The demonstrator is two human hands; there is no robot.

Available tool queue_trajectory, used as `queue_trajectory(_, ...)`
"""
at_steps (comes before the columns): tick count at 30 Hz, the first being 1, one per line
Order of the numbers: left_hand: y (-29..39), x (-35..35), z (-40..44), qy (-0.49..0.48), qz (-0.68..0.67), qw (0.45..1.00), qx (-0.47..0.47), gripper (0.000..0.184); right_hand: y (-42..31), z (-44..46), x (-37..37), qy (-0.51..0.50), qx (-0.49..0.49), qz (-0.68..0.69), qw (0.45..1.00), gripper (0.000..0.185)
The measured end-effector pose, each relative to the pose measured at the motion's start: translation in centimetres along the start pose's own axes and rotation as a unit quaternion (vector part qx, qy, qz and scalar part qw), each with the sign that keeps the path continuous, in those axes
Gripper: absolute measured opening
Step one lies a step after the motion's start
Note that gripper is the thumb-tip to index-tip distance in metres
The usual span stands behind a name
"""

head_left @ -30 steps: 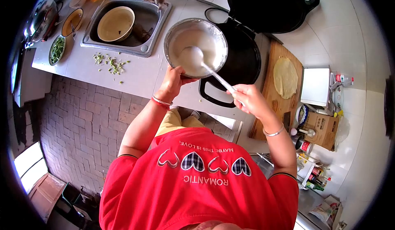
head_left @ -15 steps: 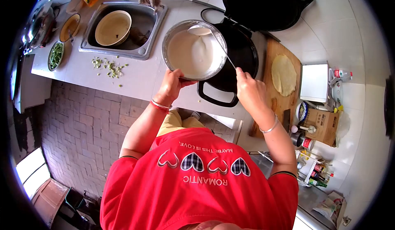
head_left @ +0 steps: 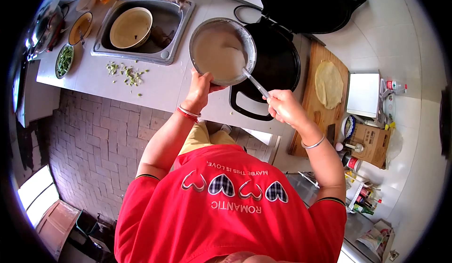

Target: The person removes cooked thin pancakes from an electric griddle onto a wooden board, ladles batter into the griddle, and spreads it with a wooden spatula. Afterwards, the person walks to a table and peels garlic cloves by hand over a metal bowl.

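Observation:
My left hand [head_left: 200, 88] grips the near rim of a metal bowl [head_left: 250, 39], which is tilted above the counter and overlaps the edge of a black electric griddle [head_left: 280, 58]. Pale, smooth batter [head_left: 212, 56] fills much of the bowl. The fingers of my right hand [head_left: 286, 106] are closed around the handle of a ladle [head_left: 255, 83]. Its head dips into the batter and is partly covered by it. Behind the dark cooking plate, the griddle's lid [head_left: 306, 4] stands raised.
A wooden board [head_left: 313, 121] with a thin, round flatbread [head_left: 328, 85] lies right of the griddle. To the left are a sink [head_left: 173, 41] holding a basin [head_left: 129, 31], scattered green scraps [head_left: 126, 73] and a dish of chopped greens [head_left: 64, 61]. A cardboard box [head_left: 369, 145] stands far right.
The ladle has gone from resting across the bowl's far side to dipping into the batter on the near right. My right hand has lowered and turned; the bowl's tilt has shifted slightly.

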State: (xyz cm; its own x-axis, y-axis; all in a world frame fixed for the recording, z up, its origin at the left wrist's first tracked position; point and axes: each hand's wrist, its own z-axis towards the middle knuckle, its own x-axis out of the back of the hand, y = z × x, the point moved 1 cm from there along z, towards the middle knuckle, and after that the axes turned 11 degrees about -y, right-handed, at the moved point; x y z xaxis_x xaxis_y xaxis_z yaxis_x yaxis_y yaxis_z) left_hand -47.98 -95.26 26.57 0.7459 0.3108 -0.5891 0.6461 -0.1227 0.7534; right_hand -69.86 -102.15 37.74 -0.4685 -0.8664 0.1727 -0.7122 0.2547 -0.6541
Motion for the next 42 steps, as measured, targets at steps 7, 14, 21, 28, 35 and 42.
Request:
queue_trajectory(7,-0.5,-0.4,-0.2,-0.041,-0.009,0.998,0.037,0.043,-0.6,-0.7,-0.1,-0.083,0.023,0.160,0.983,0.021)
queue_trajectory(14,-0.4,-0.6,-0.1,-0.072,-0.040,0.995,0.054,0.048,-2.6,-4.1,0.2,0.109,0.143,-0.227,0.957,0.019)
queue_trajectory(21,0.7,-1.6,-0.2,-0.109,-0.040,0.991,0.061,0.044,-2.4,-3.1,0.2,0.265,0.141,-0.572,0.764,0.028)
queue_trajectory(28,0.7,-1.6,0.2,-0.084,-0.025,0.995,0.056,0.037,2.6,1.5,-0.2,0.242,0.223,-0.376,0.866,0.022)
queue_trajectory(35,0.2,-1.1,0.3,-0.064,-0.024,0.996,0.062,0.039,1.3,-0.7,-0.4,-0.053,0.062,0.201,0.976,0.020)
queue_trajectory(42,0.1,-0.6,0.1,-0.080,-0.038,0.993,0.073,0.042,-1.7,-5.1,-0.1,0.029,0.075,0.072,0.994,0.019)
